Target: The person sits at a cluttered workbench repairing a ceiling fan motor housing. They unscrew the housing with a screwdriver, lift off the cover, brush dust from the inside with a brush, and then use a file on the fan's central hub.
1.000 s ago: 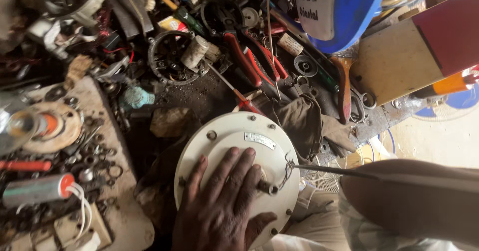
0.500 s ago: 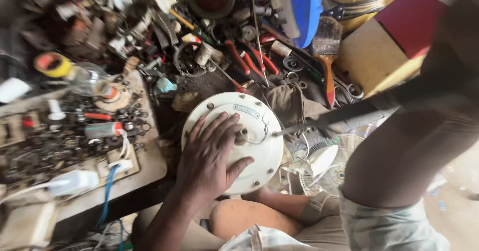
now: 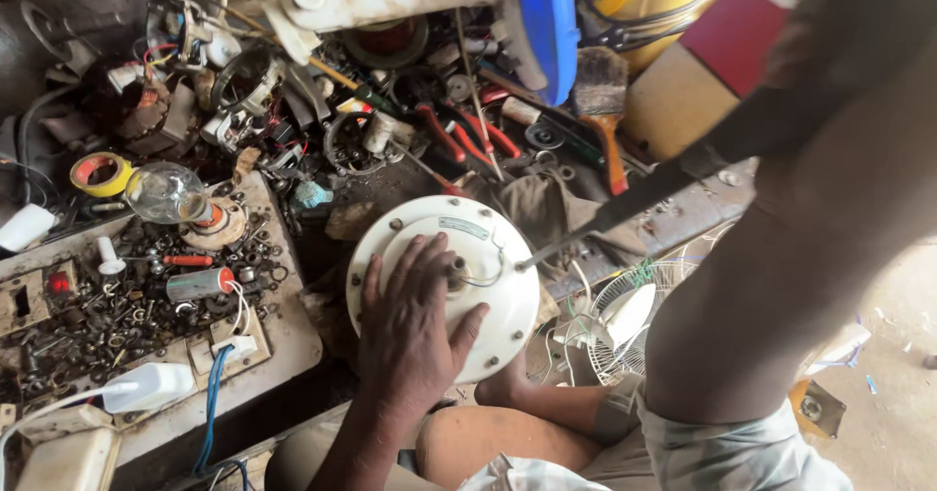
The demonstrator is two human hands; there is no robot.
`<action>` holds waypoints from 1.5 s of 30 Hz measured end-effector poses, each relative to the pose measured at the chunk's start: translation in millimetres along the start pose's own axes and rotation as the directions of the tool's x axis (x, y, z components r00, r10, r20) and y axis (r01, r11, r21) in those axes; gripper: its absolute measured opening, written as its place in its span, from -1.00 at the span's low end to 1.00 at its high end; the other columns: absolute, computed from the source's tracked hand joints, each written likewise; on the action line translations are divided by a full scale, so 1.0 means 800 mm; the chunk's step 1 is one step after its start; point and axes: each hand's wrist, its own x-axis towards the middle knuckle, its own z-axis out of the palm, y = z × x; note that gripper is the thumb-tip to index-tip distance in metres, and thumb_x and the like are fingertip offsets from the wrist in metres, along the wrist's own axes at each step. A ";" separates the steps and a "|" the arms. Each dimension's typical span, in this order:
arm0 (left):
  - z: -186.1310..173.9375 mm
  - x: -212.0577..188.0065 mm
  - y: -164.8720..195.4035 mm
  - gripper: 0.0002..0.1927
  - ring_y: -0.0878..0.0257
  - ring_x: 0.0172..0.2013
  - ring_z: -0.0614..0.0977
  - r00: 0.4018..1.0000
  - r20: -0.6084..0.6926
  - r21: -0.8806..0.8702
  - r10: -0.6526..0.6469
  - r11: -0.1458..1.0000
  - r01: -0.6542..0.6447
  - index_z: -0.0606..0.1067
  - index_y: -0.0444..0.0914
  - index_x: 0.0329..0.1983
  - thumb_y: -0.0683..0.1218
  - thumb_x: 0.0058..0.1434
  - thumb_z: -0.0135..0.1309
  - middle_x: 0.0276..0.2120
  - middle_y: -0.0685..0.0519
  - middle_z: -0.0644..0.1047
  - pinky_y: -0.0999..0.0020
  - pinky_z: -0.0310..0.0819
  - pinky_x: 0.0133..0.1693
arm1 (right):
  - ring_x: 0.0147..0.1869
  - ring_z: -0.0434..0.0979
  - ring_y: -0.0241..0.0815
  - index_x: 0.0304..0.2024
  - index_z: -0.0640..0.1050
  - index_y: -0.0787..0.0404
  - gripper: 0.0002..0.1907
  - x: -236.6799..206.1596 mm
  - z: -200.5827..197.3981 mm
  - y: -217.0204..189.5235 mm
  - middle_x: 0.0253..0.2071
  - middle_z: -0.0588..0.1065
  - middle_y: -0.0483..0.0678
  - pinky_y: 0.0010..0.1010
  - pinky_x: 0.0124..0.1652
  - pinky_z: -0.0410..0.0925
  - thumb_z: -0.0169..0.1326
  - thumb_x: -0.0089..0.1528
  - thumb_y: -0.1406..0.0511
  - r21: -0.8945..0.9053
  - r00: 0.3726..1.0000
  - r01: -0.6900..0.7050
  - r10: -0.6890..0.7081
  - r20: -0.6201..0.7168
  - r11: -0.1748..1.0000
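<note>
White round motor housing [image 3: 488,257] (flat, face-up), screwdriver [image 3: 625,208] angled down-left.

Bare left hand [image 3: 410,330], bare forearms without sleeves, tan shorts [image 3: 468,447], pale checked cloth at the waist [image 3: 742,452]

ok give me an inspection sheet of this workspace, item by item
surface: worn white board at left, strewn with small metal parts
job's things: round white fan motor housing with rim screws; long screwdriver, tip at the housing's edge
clutter: glass bulb, yellow tape roll, red-handled pliers, paintbrush
grip: left hand flat on housing; right hand hidden by the forearm, cannot tell
cables: blue wire, white cord
surroundings: blue lid, fan guard
</note>
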 end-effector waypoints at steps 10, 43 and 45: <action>-0.004 0.004 -0.008 -0.39 0.01 0.40 0.29 0.996 0.081 -0.073 -0.032 0.997 0.038 0.38 -0.30 0.22 0.19 0.27 0.09 0.33 -0.10 0.38 -0.15 -0.13 0.39 | -0.35 0.38 -0.18 -0.07 0.40 0.34 -0.60 0.012 0.012 0.040 -0.28 0.39 0.05 -0.43 -0.28 0.23 -0.13 0.53 0.09 0.131 0.997 -0.045 0.036 0.068 0.990; 0.000 -0.004 -0.003 -0.26 0.02 0.40 0.28 0.999 -0.015 0.050 0.031 0.998 -0.030 0.29 -0.35 0.32 0.21 0.26 0.10 0.34 -0.11 0.36 -0.13 -0.12 0.39 | -0.51 0.25 -0.25 -0.23 0.41 0.35 -0.45 0.056 0.002 0.031 -0.44 0.33 0.01 -0.45 -0.39 0.12 -0.09 0.47 -0.05 0.456 0.968 -0.177 0.070 0.241 0.872; 0.000 -0.004 -0.003 -0.25 0.02 0.40 0.27 0.999 -0.017 0.055 0.035 0.998 -0.034 0.29 -0.36 0.33 0.22 0.26 0.09 0.34 -0.11 0.36 -0.13 -0.12 0.39 | -0.53 0.24 -0.25 -0.22 0.41 0.34 -0.44 0.047 0.010 0.018 -0.45 0.33 0.02 -0.46 -0.41 0.11 -0.11 0.46 -0.06 0.321 0.994 -0.099 0.075 0.085 0.942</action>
